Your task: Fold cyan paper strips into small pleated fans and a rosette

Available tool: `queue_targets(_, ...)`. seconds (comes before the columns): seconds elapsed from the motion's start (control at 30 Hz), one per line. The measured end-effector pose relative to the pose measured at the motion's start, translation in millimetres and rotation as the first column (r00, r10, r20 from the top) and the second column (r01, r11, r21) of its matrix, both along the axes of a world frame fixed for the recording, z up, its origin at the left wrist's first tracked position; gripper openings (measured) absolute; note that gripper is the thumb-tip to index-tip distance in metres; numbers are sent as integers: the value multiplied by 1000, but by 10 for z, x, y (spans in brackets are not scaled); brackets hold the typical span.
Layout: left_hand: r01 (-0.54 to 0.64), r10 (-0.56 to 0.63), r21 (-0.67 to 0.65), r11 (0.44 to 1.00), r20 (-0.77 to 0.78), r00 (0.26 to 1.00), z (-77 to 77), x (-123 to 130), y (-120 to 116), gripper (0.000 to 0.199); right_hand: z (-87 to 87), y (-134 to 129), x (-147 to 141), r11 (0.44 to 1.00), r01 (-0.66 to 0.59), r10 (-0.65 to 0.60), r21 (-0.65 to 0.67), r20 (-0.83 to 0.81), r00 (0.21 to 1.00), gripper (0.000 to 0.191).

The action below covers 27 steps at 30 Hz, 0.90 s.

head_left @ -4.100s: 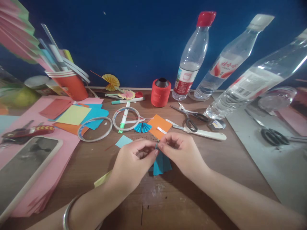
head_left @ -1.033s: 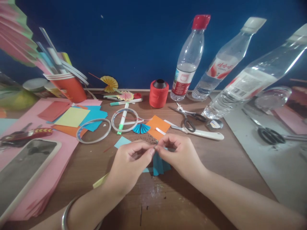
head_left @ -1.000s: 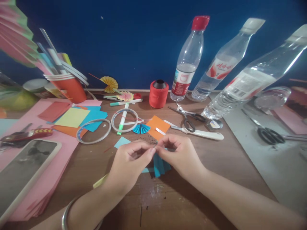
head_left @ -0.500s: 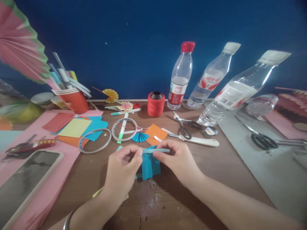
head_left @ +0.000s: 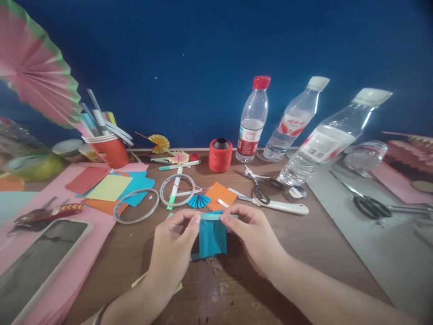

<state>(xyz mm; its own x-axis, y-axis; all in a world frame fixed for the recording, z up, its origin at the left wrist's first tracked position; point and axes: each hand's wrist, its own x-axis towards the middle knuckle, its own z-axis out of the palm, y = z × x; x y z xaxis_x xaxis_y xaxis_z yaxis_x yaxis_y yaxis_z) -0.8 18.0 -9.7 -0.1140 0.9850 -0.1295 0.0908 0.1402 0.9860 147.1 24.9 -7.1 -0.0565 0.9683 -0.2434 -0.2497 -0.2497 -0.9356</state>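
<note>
Between my two hands a piece of blue paper (head_left: 213, 238) with creases hangs over the table. Along its top edge runs a narrow pale strip (head_left: 210, 217), which looks like tape or thin paper. My left hand (head_left: 176, 241) pinches the left end of the strip and paper between thumb and forefinger. At the other end, my right hand (head_left: 252, 230) pinches the top right corner the same way. Just beyond the hands lie a small blue folded fan (head_left: 198, 201) and an orange paper square (head_left: 219, 197) with a white scrap on it.
Two tape rolls (head_left: 136, 206) and several paper sheets (head_left: 111, 184) lie left, near a phone (head_left: 43, 262). Scissors (head_left: 260, 192), a white-handled knife (head_left: 287, 207) and water bottles (head_left: 252, 128) stand or lie right. A red thread spool (head_left: 220, 155) sits at the back.
My right hand has drawn slightly closer over the strip's right end, and the strip now lies along the paper's top edge. The blue paper appears flatter and wider. The view has tilted up slightly.
</note>
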Motion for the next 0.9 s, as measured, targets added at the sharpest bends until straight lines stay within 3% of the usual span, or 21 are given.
queue_targets(0.2,42,-40,-8,999,186,982,-12,18,-13,16,19,0,24,996,-12,-5,84,195,981,9)
queue_targets(0.5,-12,13,11,1000,-43,999,48,57,21,11,15,-3,40,991,-32,-19,132,364,931,9)
queue_targets(0.9,112,-114,-51,992,-37,993,49,25,15,19,23,38,75,979,-27,-61,200,420,905,10)
